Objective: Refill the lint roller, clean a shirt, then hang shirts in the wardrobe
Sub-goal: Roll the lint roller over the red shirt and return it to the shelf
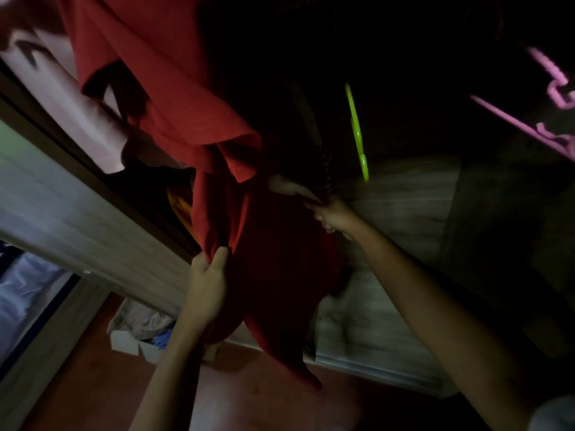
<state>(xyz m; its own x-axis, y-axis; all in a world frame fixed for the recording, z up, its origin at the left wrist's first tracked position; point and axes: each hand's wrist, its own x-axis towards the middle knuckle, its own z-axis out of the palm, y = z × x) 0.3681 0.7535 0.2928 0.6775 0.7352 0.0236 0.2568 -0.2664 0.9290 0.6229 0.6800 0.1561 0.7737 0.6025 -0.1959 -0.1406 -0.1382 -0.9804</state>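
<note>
While the red shirt point(273, 275) hung limp in the wardrobe point(404, 197), the left hand point(207, 284) pinched a fold and the right hand point(331, 217) clutched its top. It looked soft and light, best taken at the shoulders.

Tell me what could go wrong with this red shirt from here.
1. The left hand only pinches a fold of the red shirt; a slip could drop it to the floor.
2. The right hand reaches into the dark wardrobe, and whether it grips anything is unclear; it may fumble the hanging.
3. The green hanger hangs close by and could snag the fabric.
</note>
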